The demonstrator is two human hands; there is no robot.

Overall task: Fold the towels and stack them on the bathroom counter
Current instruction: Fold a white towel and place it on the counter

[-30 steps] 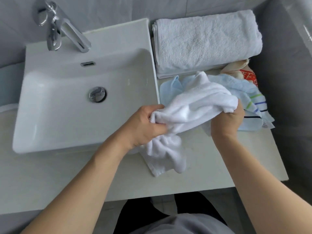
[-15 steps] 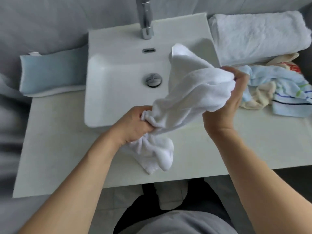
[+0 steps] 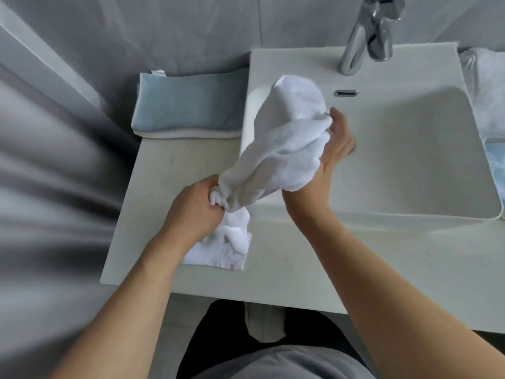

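A crumpled white towel (image 3: 284,149) stretches between both my hands over the left rim of the sink. My left hand (image 3: 195,209) is clenched on its lower part, and the loose end below it lies on the counter (image 3: 175,176). My right hand (image 3: 332,154) grips the upper bunch, which bulges up and leftwards over the basin. A folded light-blue towel (image 3: 188,109) lies flat at the back left of the counter, against the wall.
The white rectangular sink (image 3: 410,160) fills the right half, with a chrome faucet (image 3: 366,31) at its back. A white towel (image 3: 489,86) and a pale blue cloth (image 3: 496,157) show at the right edge. The counter's front edge runs just under my forearms.
My view has swung left; the folded blue towel is now in full sight and the right-side pile is nearly out of frame. Both hands carried the white towel leftwards to the sink's left rim.
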